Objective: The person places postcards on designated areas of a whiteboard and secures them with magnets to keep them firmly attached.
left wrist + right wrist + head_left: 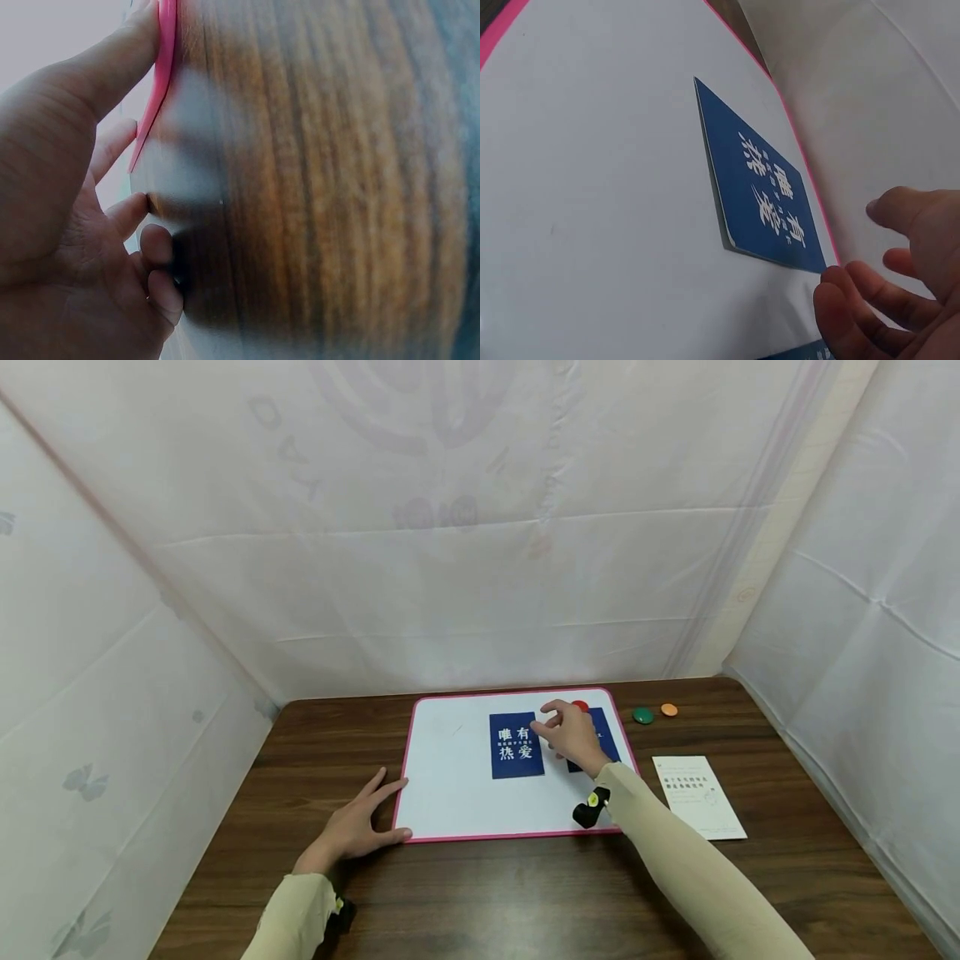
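Left hand (352,831) lies flat on the desk (487,893), fingers (112,64) straight and spread against the pink-edged whiteboard (450,793) at its near left corner, holding nothing; right hand (572,735) hovers over the board between two blue cards, fingers (855,315) loosely extended, gripping nothing, fingertips just beside the left blue card (516,745); the right blue card (606,735) lies partly hidden under the hand, a red magnet (581,705) beyond it; green magnet (642,716), orange magnet (669,710) and a white leaflet (697,796) lie off the board; likely risk: the unpinned left card slides askew if brushed, or the board shifts should the left hand ease its pressure
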